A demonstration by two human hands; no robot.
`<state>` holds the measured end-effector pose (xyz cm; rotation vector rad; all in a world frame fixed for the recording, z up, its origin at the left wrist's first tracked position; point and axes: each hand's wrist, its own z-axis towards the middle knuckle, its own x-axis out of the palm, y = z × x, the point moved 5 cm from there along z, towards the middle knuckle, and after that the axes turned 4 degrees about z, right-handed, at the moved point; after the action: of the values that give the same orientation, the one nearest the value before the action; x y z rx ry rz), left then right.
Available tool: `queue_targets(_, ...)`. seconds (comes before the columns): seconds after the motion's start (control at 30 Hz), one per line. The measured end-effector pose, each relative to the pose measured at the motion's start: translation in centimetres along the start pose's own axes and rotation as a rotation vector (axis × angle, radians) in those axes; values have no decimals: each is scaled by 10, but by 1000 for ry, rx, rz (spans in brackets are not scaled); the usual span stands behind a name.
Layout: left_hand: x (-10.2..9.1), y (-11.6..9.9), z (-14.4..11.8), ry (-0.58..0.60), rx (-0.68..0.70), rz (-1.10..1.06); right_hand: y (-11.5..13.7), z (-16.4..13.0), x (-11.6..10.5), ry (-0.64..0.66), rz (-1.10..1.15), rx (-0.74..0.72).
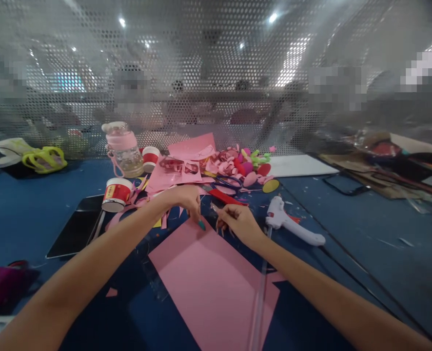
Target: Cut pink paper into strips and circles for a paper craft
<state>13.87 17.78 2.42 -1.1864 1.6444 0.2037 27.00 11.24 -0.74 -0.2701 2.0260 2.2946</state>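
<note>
Head view. Both hands meet at the far corner of a flat, matte pink paper sheet (pixel 212 282) lying at 6 o'clock on the blue surface (pixel 365 234). The left hand (pixel 188 197) presses its fingertips on that corner; the right hand (pixel 238 222) pinches a thin, small object, too blurred to identify. A clear plastic ruler (pixel 259 297) crosses the sheet's right side. A smooth white glue gun (pixel 292 225) lies at 3 o'clock; curled pink scraps (pixel 223 163) at 12. Judged step: positioning or marking the sheet, which calls for a steady corner.

Glue gun (pixel 292 225) right of paper sheet (pixel 212 278)
</note>
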Motion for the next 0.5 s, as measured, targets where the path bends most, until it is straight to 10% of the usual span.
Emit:
queue_targets(0.33, -1, -5, -5, 20, -18, -11, 2, 0, 1, 10, -84, -39)
queue_targets(0.5, -4, -15, -13, 21, 40, -54, 28, -9, 1, -148, -590, -414)
